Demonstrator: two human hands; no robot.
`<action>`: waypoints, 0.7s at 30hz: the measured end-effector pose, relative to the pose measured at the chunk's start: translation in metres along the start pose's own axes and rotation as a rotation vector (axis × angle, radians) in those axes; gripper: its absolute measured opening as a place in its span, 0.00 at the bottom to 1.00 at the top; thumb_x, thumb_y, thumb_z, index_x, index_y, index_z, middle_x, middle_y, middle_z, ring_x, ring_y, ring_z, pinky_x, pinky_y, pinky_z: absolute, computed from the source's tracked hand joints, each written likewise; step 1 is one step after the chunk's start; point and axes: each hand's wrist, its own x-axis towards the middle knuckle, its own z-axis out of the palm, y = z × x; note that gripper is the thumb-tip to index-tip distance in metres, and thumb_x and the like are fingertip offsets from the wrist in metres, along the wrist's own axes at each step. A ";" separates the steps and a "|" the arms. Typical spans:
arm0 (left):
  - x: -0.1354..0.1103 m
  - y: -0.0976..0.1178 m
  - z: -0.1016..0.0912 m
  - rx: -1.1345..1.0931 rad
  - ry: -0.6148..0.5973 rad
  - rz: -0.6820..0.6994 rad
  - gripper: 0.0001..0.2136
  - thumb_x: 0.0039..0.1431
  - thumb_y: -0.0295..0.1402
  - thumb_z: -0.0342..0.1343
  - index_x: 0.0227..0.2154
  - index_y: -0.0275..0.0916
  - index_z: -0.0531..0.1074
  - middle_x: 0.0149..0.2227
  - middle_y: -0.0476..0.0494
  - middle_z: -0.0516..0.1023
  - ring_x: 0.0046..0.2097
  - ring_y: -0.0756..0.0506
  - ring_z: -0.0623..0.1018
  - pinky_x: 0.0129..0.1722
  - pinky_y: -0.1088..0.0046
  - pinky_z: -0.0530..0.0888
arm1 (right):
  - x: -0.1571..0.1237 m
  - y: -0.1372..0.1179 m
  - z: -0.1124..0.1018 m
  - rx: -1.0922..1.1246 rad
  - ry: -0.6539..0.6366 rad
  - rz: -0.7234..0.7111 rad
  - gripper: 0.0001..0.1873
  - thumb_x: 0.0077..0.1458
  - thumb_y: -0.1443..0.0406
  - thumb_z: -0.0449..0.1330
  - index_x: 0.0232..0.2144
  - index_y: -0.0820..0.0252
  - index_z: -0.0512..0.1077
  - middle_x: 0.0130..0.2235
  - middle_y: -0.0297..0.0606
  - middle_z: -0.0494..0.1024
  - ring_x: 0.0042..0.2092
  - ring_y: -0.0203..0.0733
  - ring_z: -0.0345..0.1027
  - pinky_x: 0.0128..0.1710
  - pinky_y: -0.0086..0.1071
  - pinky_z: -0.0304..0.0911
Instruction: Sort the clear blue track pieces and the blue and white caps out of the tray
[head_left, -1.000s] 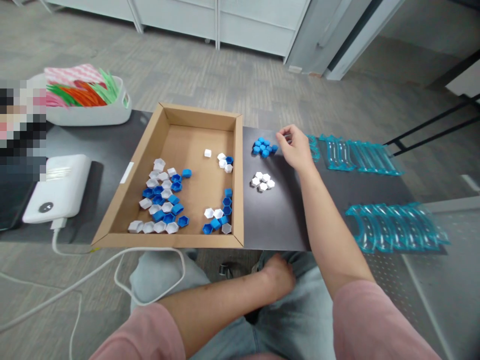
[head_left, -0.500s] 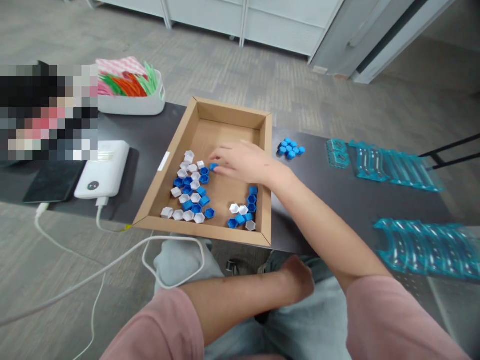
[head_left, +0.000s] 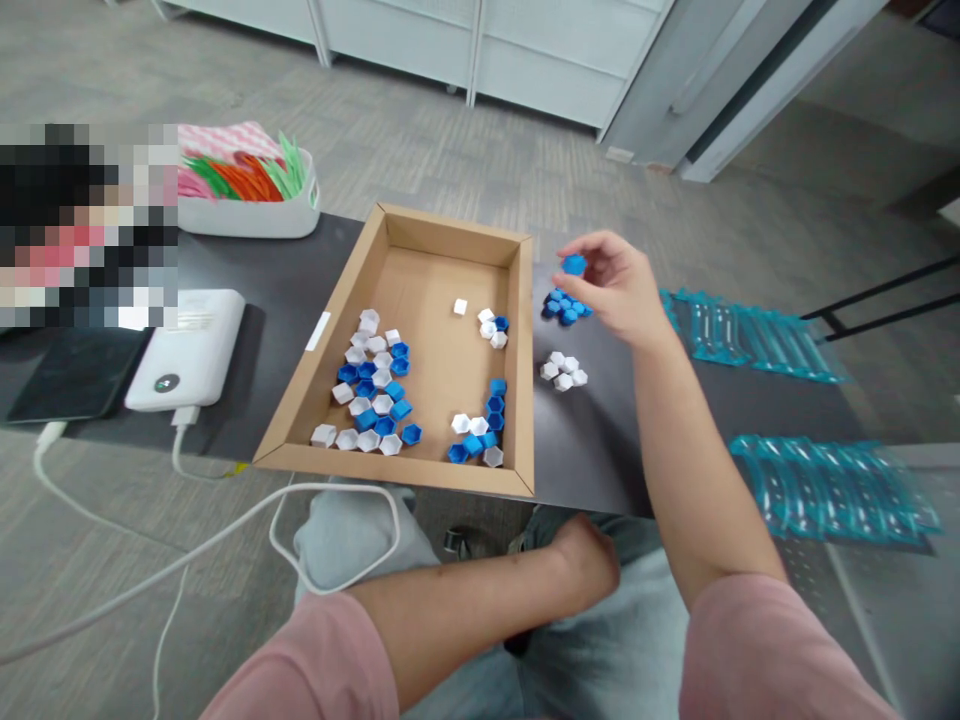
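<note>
My right hand (head_left: 611,280) pinches a blue hexagonal cup-like piece (head_left: 574,264) between thumb and fingers. It hovers just above a cluster of blue hexagonal pieces (head_left: 566,307) on the table, to the right of a cardboard tray (head_left: 525,400). Closer to me on the table lies a small group of white hexagonal pieces (head_left: 563,371). Mixed blue and white pieces (head_left: 375,390) fill the tray's near left part, and smaller groups lie along its right side. Bent at the wrist, my left hand (head_left: 589,562) rests on my lap, its fingers hidden.
Teal clear plastic parts (head_left: 832,487) lie in rows at the right. At the left are a white power bank (head_left: 187,350) with a cable, a black tablet-like slab (head_left: 79,375) and a white basket (head_left: 255,215) of colourful strips. A pixelated patch covers the far left.
My right hand has moved from inside the tray out to the right, carrying a blue piece. White pieces it had covered now show. The left hand stays on my lap.
</note>
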 end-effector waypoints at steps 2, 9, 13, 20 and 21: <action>-0.002 0.000 0.002 0.011 0.005 0.006 0.13 0.77 0.23 0.61 0.51 0.31 0.93 0.51 0.21 0.92 0.47 0.38 0.88 0.40 0.63 0.68 | -0.009 0.038 -0.024 -0.053 0.158 0.054 0.22 0.68 0.47 0.75 0.58 0.48 0.86 0.51 0.42 0.82 0.46 0.50 0.79 0.48 0.46 0.80; -0.001 0.003 0.008 0.032 -0.041 -0.005 0.13 0.79 0.26 0.62 0.54 0.31 0.92 0.53 0.22 0.92 0.51 0.36 0.90 0.42 0.61 0.71 | -0.026 0.107 -0.035 -0.241 0.280 0.262 0.25 0.62 0.59 0.74 0.60 0.54 0.85 0.54 0.47 0.87 0.46 0.51 0.82 0.55 0.50 0.83; -0.001 0.002 0.010 0.029 -0.070 0.002 0.14 0.80 0.26 0.60 0.55 0.31 0.91 0.53 0.23 0.91 0.51 0.37 0.89 0.44 0.62 0.71 | -0.024 0.109 -0.022 -0.222 0.201 0.277 0.21 0.60 0.63 0.72 0.56 0.52 0.84 0.55 0.46 0.90 0.48 0.53 0.83 0.60 0.54 0.83; -0.003 0.000 0.010 0.025 -0.106 -0.019 0.15 0.80 0.27 0.60 0.56 0.33 0.91 0.54 0.22 0.91 0.50 0.38 0.88 0.45 0.64 0.69 | -0.022 0.106 -0.014 -0.172 0.173 0.333 0.22 0.59 0.65 0.67 0.55 0.55 0.85 0.55 0.48 0.90 0.52 0.56 0.85 0.65 0.57 0.80; -0.003 0.000 0.009 0.025 -0.112 -0.020 0.15 0.80 0.27 0.59 0.57 0.33 0.91 0.55 0.22 0.91 0.51 0.38 0.88 0.45 0.64 0.69 | -0.022 0.106 -0.014 -0.183 0.169 0.336 0.22 0.59 0.65 0.66 0.55 0.55 0.86 0.55 0.48 0.91 0.52 0.57 0.86 0.65 0.57 0.79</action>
